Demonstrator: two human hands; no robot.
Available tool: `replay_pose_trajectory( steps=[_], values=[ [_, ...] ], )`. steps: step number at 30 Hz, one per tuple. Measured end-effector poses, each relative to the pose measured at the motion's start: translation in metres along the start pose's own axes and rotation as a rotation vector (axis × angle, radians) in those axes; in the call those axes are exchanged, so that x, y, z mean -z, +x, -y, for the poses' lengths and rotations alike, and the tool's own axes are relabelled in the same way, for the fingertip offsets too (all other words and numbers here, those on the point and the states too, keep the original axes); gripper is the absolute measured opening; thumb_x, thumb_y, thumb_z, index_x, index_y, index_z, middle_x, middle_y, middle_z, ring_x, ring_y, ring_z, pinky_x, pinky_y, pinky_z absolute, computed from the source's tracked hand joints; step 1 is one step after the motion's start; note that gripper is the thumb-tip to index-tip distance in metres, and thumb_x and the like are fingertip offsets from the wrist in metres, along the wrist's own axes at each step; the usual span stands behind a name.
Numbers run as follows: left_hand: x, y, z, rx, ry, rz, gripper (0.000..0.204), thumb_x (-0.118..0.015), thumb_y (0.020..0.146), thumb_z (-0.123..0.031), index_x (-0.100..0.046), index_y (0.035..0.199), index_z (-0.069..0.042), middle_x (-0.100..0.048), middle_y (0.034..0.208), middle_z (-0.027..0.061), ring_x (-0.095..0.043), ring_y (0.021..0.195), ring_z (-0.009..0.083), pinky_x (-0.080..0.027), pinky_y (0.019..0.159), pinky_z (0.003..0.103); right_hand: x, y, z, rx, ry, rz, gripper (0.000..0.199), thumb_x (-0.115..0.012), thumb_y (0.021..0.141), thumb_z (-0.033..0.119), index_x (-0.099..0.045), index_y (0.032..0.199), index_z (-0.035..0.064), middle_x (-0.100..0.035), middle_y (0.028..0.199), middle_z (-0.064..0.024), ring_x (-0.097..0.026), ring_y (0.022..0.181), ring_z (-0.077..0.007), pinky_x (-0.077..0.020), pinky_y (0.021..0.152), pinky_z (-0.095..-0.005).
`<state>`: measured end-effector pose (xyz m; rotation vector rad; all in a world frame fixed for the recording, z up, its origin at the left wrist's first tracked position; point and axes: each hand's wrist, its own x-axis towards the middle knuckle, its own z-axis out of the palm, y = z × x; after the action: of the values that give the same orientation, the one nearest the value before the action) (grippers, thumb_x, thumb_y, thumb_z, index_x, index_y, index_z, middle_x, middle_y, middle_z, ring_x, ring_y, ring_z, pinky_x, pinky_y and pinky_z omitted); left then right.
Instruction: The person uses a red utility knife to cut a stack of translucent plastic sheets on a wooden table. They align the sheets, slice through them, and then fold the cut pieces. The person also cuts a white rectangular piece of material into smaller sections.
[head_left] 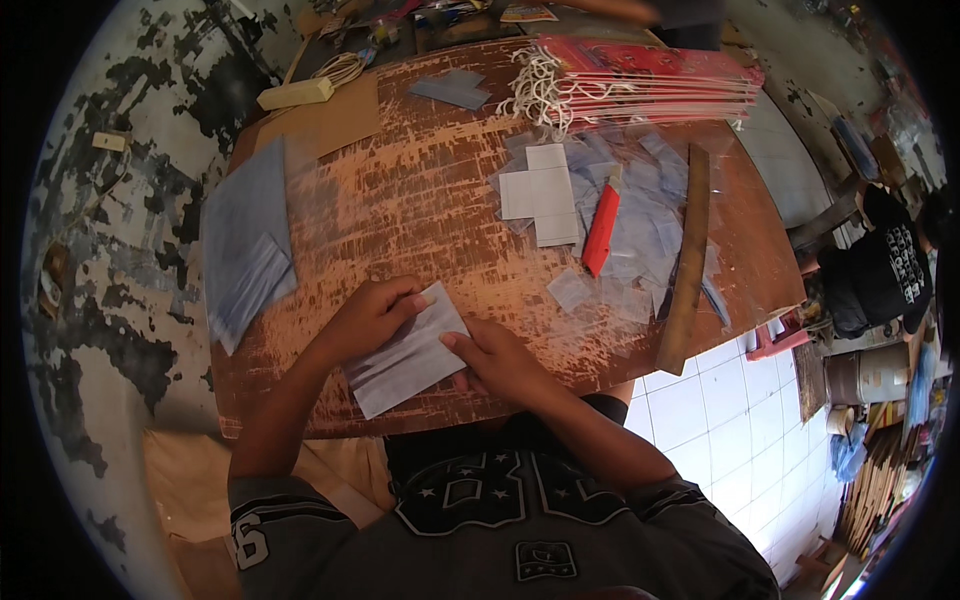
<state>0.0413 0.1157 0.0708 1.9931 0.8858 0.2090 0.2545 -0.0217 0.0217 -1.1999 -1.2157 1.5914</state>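
Between my hands, over the near edge of the table, is a rectangular pad of pale grey-blue plastic sheets (405,362), tilted to the right. My left hand (375,315) grips its upper left side, with thumb and fingers closed near the far corner. On the right side my right hand (490,358) pinches it, thumb on top and fingers underneath. I cannot tell how many sheets it holds. To the left lies a larger pile of bluish plastic sheets (240,220). A red cutter knife (601,228) rests on scattered clear plastic pieces (650,230), beside a white cross-shaped card (540,195).
A worn wooden strip (690,255) lies along the right of the scratched table (400,210). At the back are a stack of red bags with white cords (640,85), brown cardboard (345,115) and a cream power strip (295,94). Another person (875,265) is off to the right.
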Motion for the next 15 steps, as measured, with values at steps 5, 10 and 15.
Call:
replay_pose_trajectory(
  steps=[5, 10, 15],
  values=[
    [-0.003, -0.004, -0.027, 0.058, -0.004, -0.021, 0.02, -0.062, 0.114, -0.023, -0.073, 0.114, -0.006, -0.069, 0.082, 0.0076, -0.064, 0.076, 0.0174, -0.051, 0.075, 0.038, 0.0, -0.002, 0.0, 0.068, -0.077, 0.0, 0.036, -0.053, 0.12, 0.034, -0.067, 0.111, 0.0025, -0.068, 0.068, -0.0037, -0.062, 0.057, -0.0124, -0.0505, 0.058, -0.0311],
    [-0.013, 0.001, -0.014, -0.225, 0.051, -0.051, 0.021, -0.064, 0.112, -0.019, -0.074, 0.123, -0.005, -0.078, 0.097, 0.013, -0.076, 0.089, 0.0261, -0.056, 0.083, 0.041, 0.001, 0.0, 0.0, 0.041, -0.054, 0.051, 0.035, -0.054, 0.119, 0.034, -0.067, 0.111, 0.0029, -0.067, 0.068, -0.0028, -0.06, 0.056, -0.012, -0.0494, 0.058, -0.0308],
    [-0.01, 0.002, -0.001, -0.259, 0.108, -0.09, 0.021, -0.067, 0.111, -0.021, -0.074, 0.121, -0.004, -0.078, 0.097, 0.017, -0.075, 0.085, 0.0267, -0.056, 0.082, 0.04, -0.004, 0.0, 0.011, 0.031, -0.033, 0.029, 0.035, -0.054, 0.119, 0.034, -0.067, 0.112, 0.0027, -0.067, 0.068, -0.0031, -0.059, 0.057, -0.0116, -0.0492, 0.057, -0.0296]
  ],
)
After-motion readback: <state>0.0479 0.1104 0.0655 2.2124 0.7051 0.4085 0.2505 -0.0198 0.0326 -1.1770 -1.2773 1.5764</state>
